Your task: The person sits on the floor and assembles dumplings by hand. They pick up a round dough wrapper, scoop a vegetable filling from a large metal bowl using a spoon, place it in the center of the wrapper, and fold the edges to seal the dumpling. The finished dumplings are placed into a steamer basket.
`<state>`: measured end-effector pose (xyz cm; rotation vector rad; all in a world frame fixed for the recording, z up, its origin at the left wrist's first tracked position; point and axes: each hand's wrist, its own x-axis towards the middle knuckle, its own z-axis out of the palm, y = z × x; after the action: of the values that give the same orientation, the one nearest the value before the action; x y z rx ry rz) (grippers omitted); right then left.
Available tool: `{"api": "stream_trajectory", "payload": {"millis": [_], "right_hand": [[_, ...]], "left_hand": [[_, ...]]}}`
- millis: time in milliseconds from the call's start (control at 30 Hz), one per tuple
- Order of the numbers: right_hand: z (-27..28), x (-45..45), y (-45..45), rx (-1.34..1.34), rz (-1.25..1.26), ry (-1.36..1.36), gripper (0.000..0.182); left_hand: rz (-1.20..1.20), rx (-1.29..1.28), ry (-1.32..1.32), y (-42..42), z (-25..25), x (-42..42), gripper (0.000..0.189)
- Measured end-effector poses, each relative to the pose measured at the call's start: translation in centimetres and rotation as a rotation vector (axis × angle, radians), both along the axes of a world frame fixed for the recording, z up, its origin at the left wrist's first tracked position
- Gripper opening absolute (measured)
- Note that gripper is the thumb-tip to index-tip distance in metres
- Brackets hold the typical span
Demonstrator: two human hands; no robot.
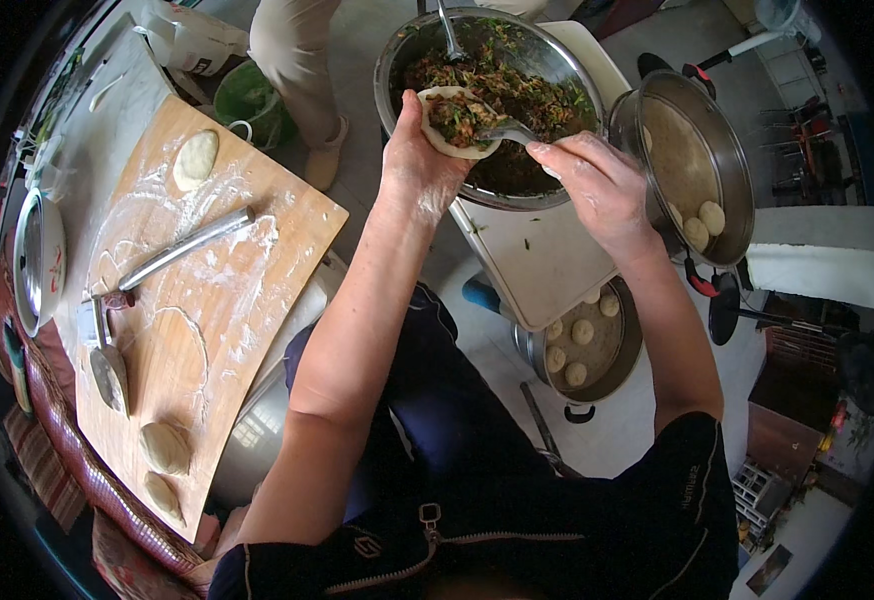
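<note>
My left hand point(426, 161) holds a round dough wrapper point(441, 142) with chopped meat and green vegetable filling point(458, 120) on it, over the near left rim of a large steel bowl point(390, 97). My right hand point(598, 184) grips a metal spoon or fork point(512, 132), its tip at the filling on the wrapper. More filling lies in the bowl, where a second metal utensil point(448, 34) leans at the far rim. Flour whitens both hands.
At left, a floured wooden board point(287, 217) bears a metal rolling pin point(186, 249), a scoop point(109, 379) and dough pieces point(165, 448). Steamer pots with round buns stand at right point(737, 172) and lower right point(632, 352). Another person's leg point(294, 60) is beyond the board.
</note>
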<state>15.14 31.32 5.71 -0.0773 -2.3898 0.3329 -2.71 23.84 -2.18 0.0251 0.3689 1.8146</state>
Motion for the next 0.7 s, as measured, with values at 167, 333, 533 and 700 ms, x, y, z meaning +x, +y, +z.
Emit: {"api": "stream_trajectory", "payload": {"millis": [167, 333, 533, 700], "right_hand": [[0.3, 1.5, 0.5, 0.027, -0.055, -0.080, 0.024], [-0.3, 1.7, 0.8, -0.015, -0.086, -0.057, 0.026], [-4.6, 2.6, 2.3, -0.207, -0.349, -0.190, 0.021], [-6.0, 2.2, 2.1, -0.461, -0.468, -0.146, 0.020]], "left_hand": [[0.059, -0.014, -0.034, 0.0, 0.3, -0.3, 0.055], [0.086, 0.008, -0.048, -0.1, -0.3, -0.4, 0.054], [0.069, -0.072, -0.106, -0.1, -0.1, -0.5, 0.049], [0.004, -0.076, -0.085, -0.7, 0.3, -0.8, 0.043]]}}
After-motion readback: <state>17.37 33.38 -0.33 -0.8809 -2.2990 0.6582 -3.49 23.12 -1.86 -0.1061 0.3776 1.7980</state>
